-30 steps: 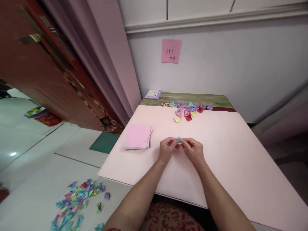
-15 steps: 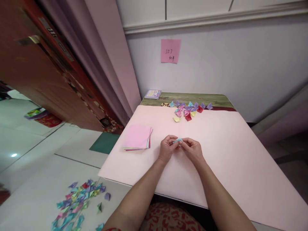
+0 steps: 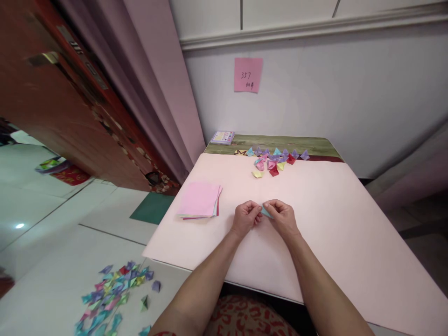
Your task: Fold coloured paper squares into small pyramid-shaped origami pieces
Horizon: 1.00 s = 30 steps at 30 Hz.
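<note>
We've got the sm. blue paper (image 3: 267,212) b/w both hands, just above the pink sheet (image 3: 329,233) on the table. Our R hand (image 3: 281,217) pinches it b/w thumb & fingers, which hide part of it. Our L hand (image 3: 247,218) is at approx. 9 o'clock of it, fingers curled in, thumb tip right at its edge; can't tell if they've got hold of it.

Clock dirs from the blue paper: at 9 o'clock, well clear of our L hand, we've the stack of square papers (image 3: 199,198), pink on top, other colours showing at the edges. At 12 o'clock, the folded pieces (image 3: 274,171) in purple, pink, red, yellow & blue, some on the pink sheet, some on the wood-look strip (image 3: 297,142) behind. Approx. 11 o'clock, the cards (image 3: 222,136). At 8 o'clock, down on the floor (image 3: 52,261), lots more folded shapes (image 3: 112,298), mixed colours. Wall note (image 3: 248,75), "357" on it, approx. 12 o'clock.
</note>
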### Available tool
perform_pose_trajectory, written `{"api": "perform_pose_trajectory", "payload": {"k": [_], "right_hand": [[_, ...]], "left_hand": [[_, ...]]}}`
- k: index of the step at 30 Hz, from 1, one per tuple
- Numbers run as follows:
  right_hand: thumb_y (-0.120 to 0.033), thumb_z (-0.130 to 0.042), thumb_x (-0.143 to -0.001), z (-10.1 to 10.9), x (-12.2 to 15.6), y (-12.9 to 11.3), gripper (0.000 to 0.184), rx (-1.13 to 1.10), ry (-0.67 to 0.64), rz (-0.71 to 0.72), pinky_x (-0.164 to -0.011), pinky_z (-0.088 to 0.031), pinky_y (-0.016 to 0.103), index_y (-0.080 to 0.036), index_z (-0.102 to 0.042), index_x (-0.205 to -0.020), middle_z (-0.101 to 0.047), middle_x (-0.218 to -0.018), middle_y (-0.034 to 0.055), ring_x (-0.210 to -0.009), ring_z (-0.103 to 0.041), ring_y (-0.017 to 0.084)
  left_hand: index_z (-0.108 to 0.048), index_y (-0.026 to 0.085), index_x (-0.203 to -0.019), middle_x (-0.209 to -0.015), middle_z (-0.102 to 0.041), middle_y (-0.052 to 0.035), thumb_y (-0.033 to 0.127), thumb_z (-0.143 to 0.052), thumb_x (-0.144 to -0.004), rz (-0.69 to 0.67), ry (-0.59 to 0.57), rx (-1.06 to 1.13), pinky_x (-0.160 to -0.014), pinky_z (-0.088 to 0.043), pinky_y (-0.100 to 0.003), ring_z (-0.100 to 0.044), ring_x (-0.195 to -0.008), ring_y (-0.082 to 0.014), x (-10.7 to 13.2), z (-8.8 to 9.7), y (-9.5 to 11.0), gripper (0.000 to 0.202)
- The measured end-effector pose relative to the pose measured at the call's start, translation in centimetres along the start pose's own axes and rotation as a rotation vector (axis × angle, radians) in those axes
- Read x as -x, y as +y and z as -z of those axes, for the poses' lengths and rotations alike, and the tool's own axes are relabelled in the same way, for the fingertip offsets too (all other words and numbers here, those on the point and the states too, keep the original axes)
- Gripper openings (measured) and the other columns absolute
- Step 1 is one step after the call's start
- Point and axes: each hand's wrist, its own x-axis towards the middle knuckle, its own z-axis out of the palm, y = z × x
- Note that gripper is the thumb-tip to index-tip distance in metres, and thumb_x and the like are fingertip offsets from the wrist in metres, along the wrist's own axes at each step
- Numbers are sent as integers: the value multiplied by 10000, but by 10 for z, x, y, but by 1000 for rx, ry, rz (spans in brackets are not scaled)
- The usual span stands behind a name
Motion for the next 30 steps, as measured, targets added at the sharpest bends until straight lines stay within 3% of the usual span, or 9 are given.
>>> {"api": "perform_pose_trajectory", "payload": {"k": [5,10,13,17,23,30], "right_hand": [[-490,-741,-748,0,0,1,324,6,18,-28,-522,-415,247,-169,-696,-756,-651,-617,8,-535,-531,130],[-496,-744,-748,-2,1,2,332,-84,-103,-70,-466,-381,226,-172,-670,-747,-627,-594,1,-500,-511,115],[-503,-766,-721,-1,1,2,349,-108,-5,-85,-456,-411,226,-169,-670,-757,-620,-570,0,-487,-528,118],[-491,-801,-687,-1,0,0,364,-121,147,-95,-487,-483,235,-160,-697,-796,-660,-609,19,-517,-584,128],[-460,-804,-696,-5,0,-1,320,-149,152,-45,-555,-531,275,-169,-714,-795,-682,-637,21,-557,-616,146],[-441,-766,-736,-8,4,-6,263,38,209,87,-566,-505,282,-185,-739,-792,-684,-652,25,-584,-592,154]], "left_hand": [[-585,155,-723,-572,-612,19,469,-746,-724,16,92,71,-401,-373,-174,-499,-416,-65,-1,-1,1,352],[-570,155,-718,-541,-573,40,467,-766,-706,14,182,122,-400,-336,-177,-455,-399,-55,-4,-1,1,368],[-578,169,-820,-608,-615,29,465,-715,-766,-47,200,152,-439,-365,-184,-505,-449,-70,-4,1,1,331],[-593,169,-809,-613,-596,39,361,-775,-712,-91,114,135,-493,-393,-192,-518,-503,-74,-4,2,0,281],[-639,145,-786,-603,-581,34,308,-792,-687,-50,50,110,-500,-389,-202,-484,-507,-69,-4,1,1,245],[-632,150,-848,-551,-548,53,380,-766,-717,5,45,148,-441,-337,-192,-442,-446,-60,-4,3,3,297]]}}
